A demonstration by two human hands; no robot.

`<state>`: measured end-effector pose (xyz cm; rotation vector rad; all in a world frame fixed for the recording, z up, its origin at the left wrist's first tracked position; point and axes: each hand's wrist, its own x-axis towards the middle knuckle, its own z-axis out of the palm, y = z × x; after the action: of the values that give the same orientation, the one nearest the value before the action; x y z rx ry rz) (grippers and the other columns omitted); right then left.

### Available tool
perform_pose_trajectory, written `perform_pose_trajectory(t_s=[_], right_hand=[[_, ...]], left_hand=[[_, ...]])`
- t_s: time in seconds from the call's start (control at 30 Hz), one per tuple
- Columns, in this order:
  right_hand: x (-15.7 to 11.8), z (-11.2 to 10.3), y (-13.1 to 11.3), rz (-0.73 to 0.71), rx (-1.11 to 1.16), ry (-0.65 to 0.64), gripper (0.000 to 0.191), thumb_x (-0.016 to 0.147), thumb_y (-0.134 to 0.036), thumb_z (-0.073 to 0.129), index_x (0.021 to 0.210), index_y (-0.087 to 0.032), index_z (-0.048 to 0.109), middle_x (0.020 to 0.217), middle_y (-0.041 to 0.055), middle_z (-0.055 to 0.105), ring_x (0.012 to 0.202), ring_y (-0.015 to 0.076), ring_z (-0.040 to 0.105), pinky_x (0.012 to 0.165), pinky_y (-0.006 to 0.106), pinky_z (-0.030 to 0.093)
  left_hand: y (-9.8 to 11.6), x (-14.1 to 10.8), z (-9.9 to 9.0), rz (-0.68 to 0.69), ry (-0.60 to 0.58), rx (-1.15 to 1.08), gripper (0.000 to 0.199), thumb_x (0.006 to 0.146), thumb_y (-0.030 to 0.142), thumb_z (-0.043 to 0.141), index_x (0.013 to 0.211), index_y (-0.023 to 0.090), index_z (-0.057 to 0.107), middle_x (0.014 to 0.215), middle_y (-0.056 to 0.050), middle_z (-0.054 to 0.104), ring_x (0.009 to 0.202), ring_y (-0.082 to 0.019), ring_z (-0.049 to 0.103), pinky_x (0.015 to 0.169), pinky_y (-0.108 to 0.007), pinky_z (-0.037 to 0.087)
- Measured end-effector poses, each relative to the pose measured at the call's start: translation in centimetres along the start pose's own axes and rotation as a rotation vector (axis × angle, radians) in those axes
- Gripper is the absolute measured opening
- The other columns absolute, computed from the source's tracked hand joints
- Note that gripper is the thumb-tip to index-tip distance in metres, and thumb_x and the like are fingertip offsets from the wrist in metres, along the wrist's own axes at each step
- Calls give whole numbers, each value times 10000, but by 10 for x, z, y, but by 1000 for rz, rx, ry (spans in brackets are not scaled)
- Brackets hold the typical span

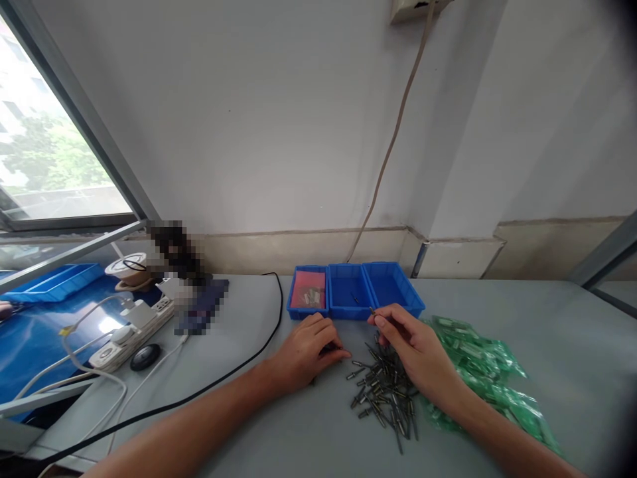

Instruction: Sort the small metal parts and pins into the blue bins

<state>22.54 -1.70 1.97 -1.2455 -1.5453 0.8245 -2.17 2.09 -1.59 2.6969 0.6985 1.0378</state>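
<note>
Head view, left to right: a blue plastic bin (306,314) carries a red flat packet (301,285) with small metal pieces (312,297); before it the left hand (308,352) has its grip half curled, contents hidden. One slim dark piece (355,299) shows in the middle blue bin (341,282), so most of the silvery rivet-like pins (381,385) appear left to handle, heaped on the grey table (233,425). Before the right blue bin (391,285), the right hand (415,342) pinches a small metal pin (372,311) near green plastic bags (482,362).

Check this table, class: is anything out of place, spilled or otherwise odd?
The loose metal pins lie in a jumbled heap on the table beside the right hand, pointing every way, which looks untidy. One small dark piece lies alone in the middle blue tray, perhaps a stray. No damage stands out.
</note>
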Motion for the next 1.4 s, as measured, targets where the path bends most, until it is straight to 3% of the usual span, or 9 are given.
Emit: perform_pose_trajectory(t_s=[0.37, 0.6, 0.8, 1.23, 1.4], right_hand=[[0, 0, 5, 3, 8, -7, 318, 1009, -545, 592, 999, -256, 722, 1029, 64, 751, 738, 213, 649, 726, 350, 566], [1, -3, 7, -25, -64, 85, 270, 990, -514, 655, 943, -257, 723, 985, 43, 727, 867, 239, 634, 816, 361, 493], [3, -4, 8, -21, -62, 78, 248, 964, -497, 696, 916, -254, 703, 885, 18, 687, 798, 221, 607, 746, 347, 462], [2, -4, 8, -16, -73, 95, 297, 966, -544, 672, 922, -252, 712, 936, 42, 731, 832, 237, 630, 782, 351, 486], [2, -2, 8, 2, -3, 86, 349, 981, -579, 625, 1009, -252, 743, 1013, 62, 774, 788, 225, 648, 762, 342, 549]], left_hand=[[0, 0, 0, 11, 20, -25, 289, 1081, 393, 633, 903, 167, 619, 877, -47, 674, 824, -184, 545, 779, -300, 452], [0, -1, 0, -9, 13, -37, 263, 1073, 378, 653, 921, 165, 634, 887, -44, 682, 842, -185, 561, 800, -300, 461], [-1, -2, 2, -19, 27, -55, 258, 1065, 384, 666, 931, 164, 653, 882, -41, 696, 832, -182, 572, 796, -297, 461], [-2, -3, 3, -38, 22, -69, 246, 1063, 384, 672, 942, 171, 678, 890, -39, 719, 841, -184, 580, 808, -303, 464], [-3, -3, 5, -38, 30, -71, 244, 1061, 378, 677, 935, 168, 675, 880, -32, 718, 838, -180, 572, 809, -303, 457]])
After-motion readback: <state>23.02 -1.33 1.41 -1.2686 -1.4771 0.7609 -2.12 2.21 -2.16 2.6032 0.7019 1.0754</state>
